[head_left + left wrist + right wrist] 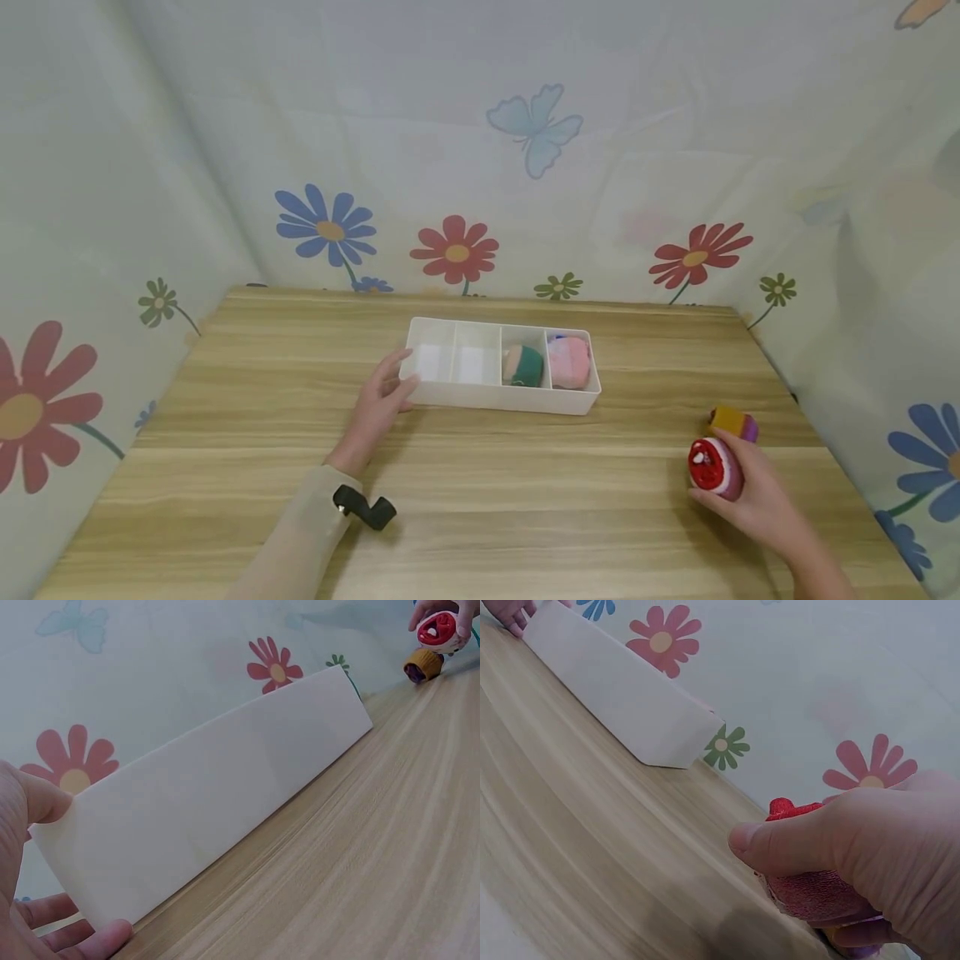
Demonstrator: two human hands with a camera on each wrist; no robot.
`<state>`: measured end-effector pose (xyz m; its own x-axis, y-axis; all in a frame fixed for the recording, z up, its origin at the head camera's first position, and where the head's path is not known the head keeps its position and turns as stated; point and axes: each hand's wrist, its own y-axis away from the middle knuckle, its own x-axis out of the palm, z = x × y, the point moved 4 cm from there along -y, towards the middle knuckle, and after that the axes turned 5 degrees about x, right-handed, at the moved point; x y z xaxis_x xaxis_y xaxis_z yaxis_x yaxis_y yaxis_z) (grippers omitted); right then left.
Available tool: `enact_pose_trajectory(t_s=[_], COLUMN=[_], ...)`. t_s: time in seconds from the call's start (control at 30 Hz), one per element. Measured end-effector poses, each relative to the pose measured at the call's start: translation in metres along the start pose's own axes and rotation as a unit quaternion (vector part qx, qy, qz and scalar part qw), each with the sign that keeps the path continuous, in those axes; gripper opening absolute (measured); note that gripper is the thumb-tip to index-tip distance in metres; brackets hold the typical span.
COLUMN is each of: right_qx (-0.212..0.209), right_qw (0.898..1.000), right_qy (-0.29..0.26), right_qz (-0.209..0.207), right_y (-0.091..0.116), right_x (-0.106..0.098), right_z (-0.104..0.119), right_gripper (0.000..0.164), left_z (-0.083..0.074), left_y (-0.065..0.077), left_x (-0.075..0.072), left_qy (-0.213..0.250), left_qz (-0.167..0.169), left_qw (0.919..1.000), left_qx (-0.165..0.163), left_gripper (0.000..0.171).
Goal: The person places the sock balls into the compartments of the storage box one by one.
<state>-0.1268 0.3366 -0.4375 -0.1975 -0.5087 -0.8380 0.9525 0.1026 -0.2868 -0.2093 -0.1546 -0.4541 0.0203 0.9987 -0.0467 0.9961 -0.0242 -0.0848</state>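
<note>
My left hand (382,396) grips the left end of a white divided box (510,398). In the left wrist view its thumb (49,801) lies at the upper corner and the fingertips reach round the lower corner. A green and beige rolled-up sock (527,367) and a pink rolled-up sock (568,362) sit in the two right compartments. At the right, my right hand (765,500) holds a red, white and pink rolled-up sock (716,468) between thumb and fingers. Just behind it lies a yellow and purple rolled-up sock (731,421), partly hidden by that hand.
The wooden table (525,500) runs back to a pale cloth backdrop (420,125) printed with flowers and a butterfly. Similar cloth hangs at both sides. A black strap mount (365,507) sits on the left sleeve.
</note>
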Motion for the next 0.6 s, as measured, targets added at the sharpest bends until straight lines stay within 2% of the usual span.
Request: enact_pose_trajectory(t_s=[0.6], right_qx=[-0.009], right_qw=[0.999], right_qy=[-0.027], right_qz=[0.03], right_y=[-0.022], right_x=[0.009], right_z=[0.02], right_gripper=[0.088], left_z=[-0.001], left_y=[0.001], left_x=[0.001], left_qy=[-0.009], left_qz=[0.002], left_qw=[0.9999], left_qx=[-0.005], left_gripper=[0.052])
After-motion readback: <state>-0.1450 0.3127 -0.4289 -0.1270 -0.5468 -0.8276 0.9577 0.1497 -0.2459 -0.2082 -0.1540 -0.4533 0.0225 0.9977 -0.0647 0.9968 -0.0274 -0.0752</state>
